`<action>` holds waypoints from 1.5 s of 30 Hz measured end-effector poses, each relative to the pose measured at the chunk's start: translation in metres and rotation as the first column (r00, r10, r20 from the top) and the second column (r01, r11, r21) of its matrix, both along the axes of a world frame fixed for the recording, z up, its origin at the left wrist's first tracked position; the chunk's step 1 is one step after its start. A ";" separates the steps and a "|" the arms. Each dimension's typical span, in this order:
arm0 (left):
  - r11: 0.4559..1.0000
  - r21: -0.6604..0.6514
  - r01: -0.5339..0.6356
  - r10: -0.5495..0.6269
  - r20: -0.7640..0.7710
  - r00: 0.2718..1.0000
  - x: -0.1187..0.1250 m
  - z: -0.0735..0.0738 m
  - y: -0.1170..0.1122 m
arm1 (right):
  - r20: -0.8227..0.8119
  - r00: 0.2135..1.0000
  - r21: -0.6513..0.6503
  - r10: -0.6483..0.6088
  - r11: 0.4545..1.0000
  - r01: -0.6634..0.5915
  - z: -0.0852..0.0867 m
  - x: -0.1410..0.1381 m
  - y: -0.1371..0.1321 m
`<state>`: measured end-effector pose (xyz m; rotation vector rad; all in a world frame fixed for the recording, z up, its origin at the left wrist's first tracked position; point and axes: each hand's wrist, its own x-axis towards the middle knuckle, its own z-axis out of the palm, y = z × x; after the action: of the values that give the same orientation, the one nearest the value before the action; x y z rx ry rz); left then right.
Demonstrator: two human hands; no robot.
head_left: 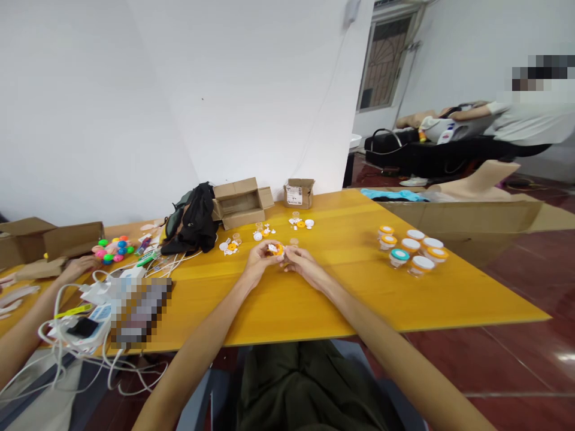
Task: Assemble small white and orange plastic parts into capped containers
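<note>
My left hand is closed around an orange plastic ring with small white parts on it, above the middle of the table. Against its right side, my right hand has its fingers pinched together; what they grip is too small to make out. Just beyond the hands stands a small clear cup. Farther back lie groups of loose white and orange parts, among them an orange ring, a white round cap and another white cap. Clear cups stand beside these groups.
Several lidded jars stand on the right, one with a teal lid. Along the back are a black bag and open cardboard boxes. Cables, a power strip and a co-worker's arm occupy the left.
</note>
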<state>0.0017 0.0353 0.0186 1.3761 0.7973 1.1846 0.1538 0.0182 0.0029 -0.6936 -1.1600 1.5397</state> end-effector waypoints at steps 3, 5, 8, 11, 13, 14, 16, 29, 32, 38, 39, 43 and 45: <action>1.000 -0.015 0.004 -0.004 0.023 1.000 0.000 -0.001 0.001 | -0.004 1.000 0.027 0.006 1.000 -0.006 0.000 0.001 0.000; 1.000 -0.019 0.016 -0.016 0.031 0.999 0.000 -0.001 0.000 | 0.001 1.000 0.035 0.014 0.999 -0.014 -0.001 0.001 0.000; 0.999 -0.019 0.040 -0.039 0.046 0.998 0.000 0.000 -0.001 | 0.010 1.000 0.027 0.021 0.999 -0.022 -0.004 0.002 0.002; 0.997 -0.031 0.075 -0.073 0.055 0.996 0.000 0.002 -0.003 | 0.017 0.999 0.022 0.028 0.999 -0.028 -0.006 0.001 0.003; 0.994 -0.039 0.100 -0.098 0.061 0.993 0.000 0.003 -0.005 | 0.027 0.999 0.022 0.034 0.999 -0.034 -0.005 0.001 0.003; 0.993 -0.041 0.112 -0.109 0.064 0.992 0.001 0.004 -0.005 | 0.034 0.999 0.020 0.036 0.999 -0.037 -0.005 0.001 0.002; 0.991 -0.040 0.130 -0.127 0.066 0.990 0.001 0.005 -0.007 | 0.046 0.998 0.008 0.044 0.999 -0.044 -0.004 0.000 0.002; 1.000 -0.009 0.005 -0.004 0.093 0.996 0.000 -0.004 0.003 | -0.012 1.000 0.008 -0.006 1.000 0.006 -0.005 0.002 0.003; 1.000 -0.001 0.024 -0.024 0.043 0.999 -0.003 -0.005 0.005 | -0.005 1.000 0.018 -0.012 1.000 0.012 -0.005 0.002 0.003; 0.993 0.109 0.040 -0.029 -0.101 0.994 -0.010 0.000 0.009 | 0.040 0.994 0.043 -0.101 0.994 0.100 -0.008 0.002 0.006; 0.992 0.119 0.039 -0.025 -0.118 0.993 -0.011 0.000 0.010 | 0.048 0.992 0.055 -0.119 0.992 0.117 -0.008 0.002 0.006; 0.990 0.136 0.045 -0.024 -0.155 0.988 -0.015 0.002 0.011 | 0.071 0.986 0.066 -0.150 0.987 0.145 -0.010 0.003 0.007; 0.989 0.137 0.058 -0.036 -0.160 0.986 -0.016 0.002 0.011 | 0.083 0.985 0.068 -0.150 0.987 0.145 -0.010 0.003 0.006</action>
<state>-0.0140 0.0460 0.0206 1.6128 0.7986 1.1234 0.1568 0.0246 -0.0069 -0.7945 -1.1893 1.3556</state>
